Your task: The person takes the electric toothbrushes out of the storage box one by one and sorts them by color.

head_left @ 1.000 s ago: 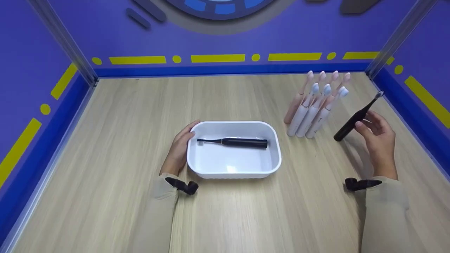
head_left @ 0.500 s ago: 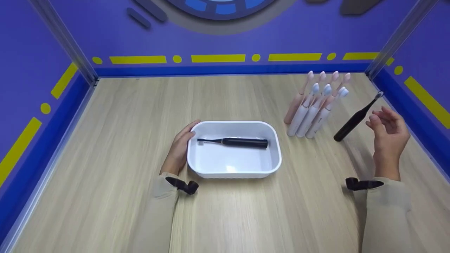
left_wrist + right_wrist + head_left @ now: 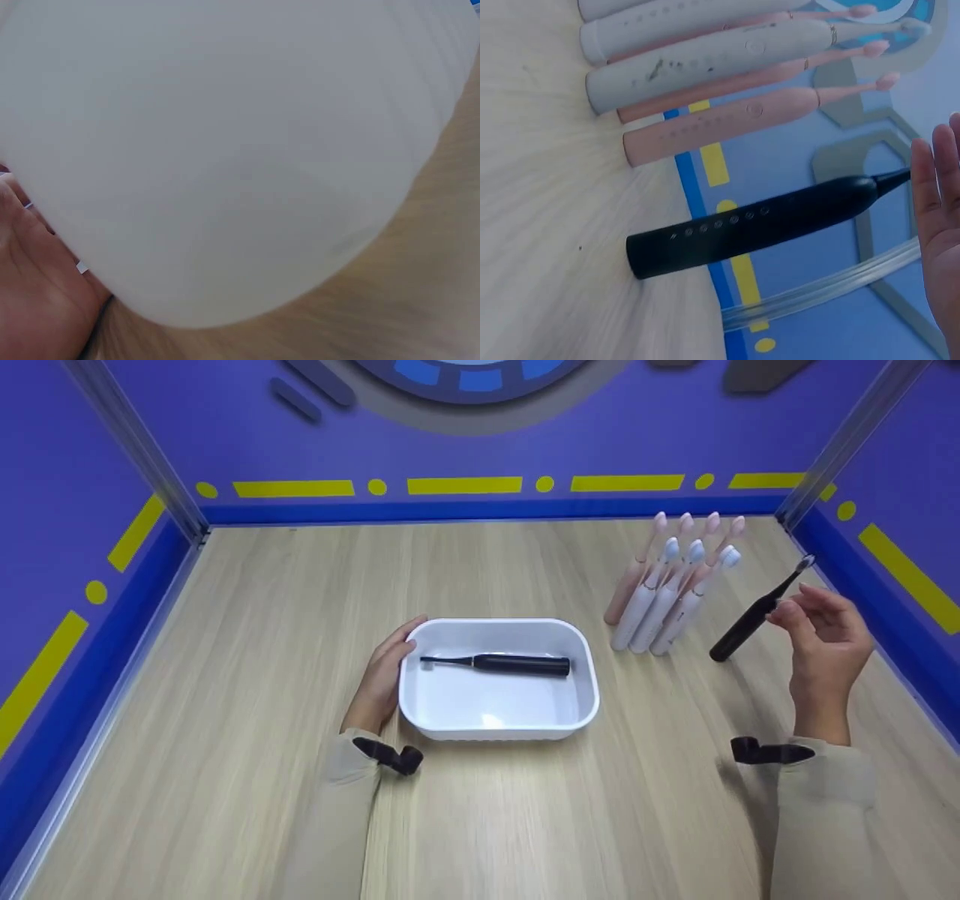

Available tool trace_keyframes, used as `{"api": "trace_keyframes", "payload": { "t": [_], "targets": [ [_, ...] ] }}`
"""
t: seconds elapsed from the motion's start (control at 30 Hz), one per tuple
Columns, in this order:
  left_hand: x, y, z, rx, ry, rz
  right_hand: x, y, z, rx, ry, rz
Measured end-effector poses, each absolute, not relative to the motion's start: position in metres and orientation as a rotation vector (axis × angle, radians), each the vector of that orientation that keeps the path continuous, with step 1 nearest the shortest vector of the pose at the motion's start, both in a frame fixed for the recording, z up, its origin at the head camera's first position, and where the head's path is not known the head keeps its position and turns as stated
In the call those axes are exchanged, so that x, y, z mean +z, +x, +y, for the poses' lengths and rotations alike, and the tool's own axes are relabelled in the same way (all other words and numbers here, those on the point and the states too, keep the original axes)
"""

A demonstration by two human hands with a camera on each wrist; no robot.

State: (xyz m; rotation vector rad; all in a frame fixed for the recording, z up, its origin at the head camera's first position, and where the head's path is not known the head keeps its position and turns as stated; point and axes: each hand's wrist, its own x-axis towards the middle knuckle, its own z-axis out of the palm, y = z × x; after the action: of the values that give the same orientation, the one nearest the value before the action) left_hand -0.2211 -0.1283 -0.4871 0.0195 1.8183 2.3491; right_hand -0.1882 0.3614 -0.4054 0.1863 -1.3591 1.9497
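My right hand (image 3: 821,634): raised beside the standing black toothbrush (image 3: 754,615), fingers loosely bent; fingertips (image 3: 784,613) at its upper handle. The head view suggests contact, while the right wrist view shows my fingers (image 3: 935,195) straight and just clear of its neck, so I cannot tell whether I touch it. Nothing is gripped.
Standing black toothbrush: upright on its base on the wooden table (image 3: 225,675), at the right, near the blue wall (image 3: 900,585), bristles at the top.
My left hand (image 3: 382,675): flat against the left end of the white tub (image 3: 420,712), fingers relaxed along its wall; in the left wrist view the tub's wall (image 3: 240,150) fills the picture with my palm (image 3: 37,292) against it.
Inside the tub: a second black toothbrush (image 3: 499,663) lying flat, head to the left.
Pink and white toothbrushes (image 3: 671,585): a cluster standing upright, just left of the standing black one.
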Motion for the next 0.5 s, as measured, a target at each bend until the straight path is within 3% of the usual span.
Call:
{"api": "trace_keyframes", "payload": {
  "t": [0.5],
  "targets": [
    [-0.488, -0.222, -0.128, 2.329, 0.009, 1.846, -0.397, -0.185, 0.318, 1.668, 0.629, -1.941]
  ]
}}
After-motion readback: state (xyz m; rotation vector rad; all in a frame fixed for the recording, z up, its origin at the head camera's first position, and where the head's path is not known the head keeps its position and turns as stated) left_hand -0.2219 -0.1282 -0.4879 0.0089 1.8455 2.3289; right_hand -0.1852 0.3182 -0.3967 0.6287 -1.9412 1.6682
